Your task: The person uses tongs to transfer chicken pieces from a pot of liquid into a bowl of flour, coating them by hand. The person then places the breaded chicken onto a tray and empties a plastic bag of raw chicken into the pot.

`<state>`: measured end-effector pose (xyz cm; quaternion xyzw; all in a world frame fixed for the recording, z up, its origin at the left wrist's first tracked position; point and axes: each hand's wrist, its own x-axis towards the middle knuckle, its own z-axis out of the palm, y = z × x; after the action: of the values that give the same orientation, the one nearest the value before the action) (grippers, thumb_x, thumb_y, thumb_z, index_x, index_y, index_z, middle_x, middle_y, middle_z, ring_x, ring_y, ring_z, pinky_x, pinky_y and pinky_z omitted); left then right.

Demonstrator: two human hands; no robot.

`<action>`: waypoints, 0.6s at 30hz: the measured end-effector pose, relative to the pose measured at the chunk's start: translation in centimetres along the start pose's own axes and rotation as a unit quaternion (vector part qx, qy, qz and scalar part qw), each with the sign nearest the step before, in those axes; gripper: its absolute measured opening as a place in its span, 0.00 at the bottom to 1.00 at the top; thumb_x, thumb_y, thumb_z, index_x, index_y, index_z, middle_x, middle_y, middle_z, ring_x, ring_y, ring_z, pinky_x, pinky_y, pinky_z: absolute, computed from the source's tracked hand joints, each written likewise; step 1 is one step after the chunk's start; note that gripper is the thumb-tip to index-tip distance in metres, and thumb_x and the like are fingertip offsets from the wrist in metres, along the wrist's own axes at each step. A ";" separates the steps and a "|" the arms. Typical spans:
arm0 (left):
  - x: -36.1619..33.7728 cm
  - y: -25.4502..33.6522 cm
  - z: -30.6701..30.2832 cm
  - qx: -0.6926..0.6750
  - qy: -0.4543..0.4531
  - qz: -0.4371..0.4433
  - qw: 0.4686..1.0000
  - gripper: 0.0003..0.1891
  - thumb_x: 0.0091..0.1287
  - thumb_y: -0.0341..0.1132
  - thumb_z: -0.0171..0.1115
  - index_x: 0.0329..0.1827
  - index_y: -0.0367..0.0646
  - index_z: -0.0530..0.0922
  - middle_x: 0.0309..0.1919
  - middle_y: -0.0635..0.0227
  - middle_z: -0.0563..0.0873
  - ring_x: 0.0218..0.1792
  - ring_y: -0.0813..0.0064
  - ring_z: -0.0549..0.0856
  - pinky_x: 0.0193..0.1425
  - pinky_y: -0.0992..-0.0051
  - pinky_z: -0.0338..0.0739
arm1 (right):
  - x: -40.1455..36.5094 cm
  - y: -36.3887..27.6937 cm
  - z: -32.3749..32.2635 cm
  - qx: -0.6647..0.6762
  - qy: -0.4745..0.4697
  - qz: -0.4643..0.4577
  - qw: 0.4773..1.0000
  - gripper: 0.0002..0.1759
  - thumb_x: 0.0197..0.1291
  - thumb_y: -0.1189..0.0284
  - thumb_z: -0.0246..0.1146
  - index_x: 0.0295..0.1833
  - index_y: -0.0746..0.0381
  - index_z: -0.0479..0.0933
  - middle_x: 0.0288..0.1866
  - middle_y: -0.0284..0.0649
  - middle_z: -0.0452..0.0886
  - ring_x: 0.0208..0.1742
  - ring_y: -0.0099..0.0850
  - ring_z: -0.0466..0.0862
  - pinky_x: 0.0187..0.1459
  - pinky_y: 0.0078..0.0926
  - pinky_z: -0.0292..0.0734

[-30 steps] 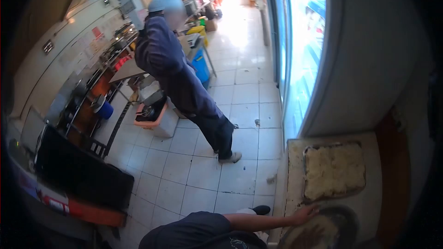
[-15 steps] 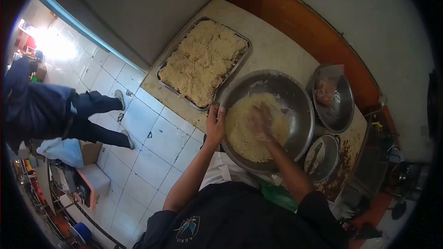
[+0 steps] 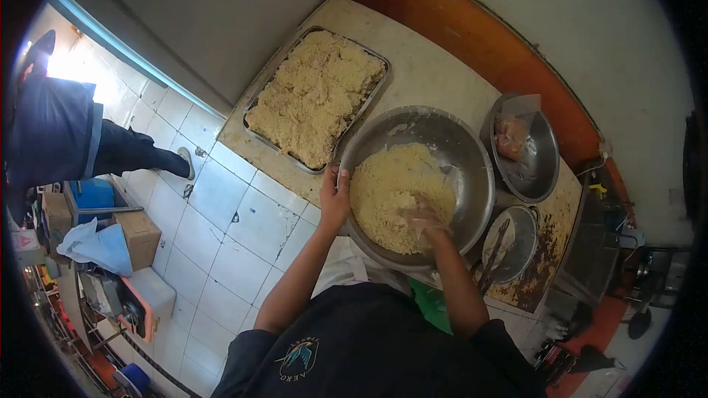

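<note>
A large steel bowl (image 3: pixel 472 169) holds pale yellow crumbs (image 3: pixel 387 184). My left hand (image 3: pixel 335 195) is closed on the bowl's left rim, thumb up along the edge. Inside the bowl, my right hand (image 3: pixel 428 220), in what looks like a thin clear glove, is curled around a clump of the crumbs. Its fingertips are partly buried, and whether anything else lies under them is hidden. Beyond the bowl, to the left, a metal tray (image 3: pixel 387 74) is heaped with crumb-coated pieces (image 3: pixel 317 96).
Right of the bowl stand a metal basin (image 3: pixel 546 166) with a plastic bag of pinkish contents (image 3: pixel 510 136) and a smaller pot (image 3: pixel 525 247) with tongs (image 3: pixel 498 239). A person in dark clothes (image 3: pixel 55 129) is at far left. Boxes (image 3: pixel 136 239) stand on the tiled floor.
My right hand has moved down and slightly right within the crumbs, its fingers now more curled. My left hand stays on the rim. The person at left has shifted further left.
</note>
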<state>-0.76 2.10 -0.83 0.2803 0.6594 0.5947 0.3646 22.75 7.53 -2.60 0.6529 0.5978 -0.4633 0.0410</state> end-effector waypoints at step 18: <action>0.5 1.0 0.1 0.006 0.005 0.005 1.000 0.13 0.74 0.42 0.52 0.40 0.39 0.70 0.26 0.69 0.74 0.30 0.79 0.70 0.37 0.75 0.68 | 7.9 7.8 -3.7 0.473 -0.298 -0.006 0.829 0.21 0.66 0.64 0.56 0.60 0.62 0.69 0.52 0.52 0.78 0.53 0.42 0.79 0.53 0.35 0.75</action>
<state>-1.01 2.76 0.11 0.2828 0.6633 0.5936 0.3572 30.04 13.44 -9.60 0.4192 0.2678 -0.8618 -0.0993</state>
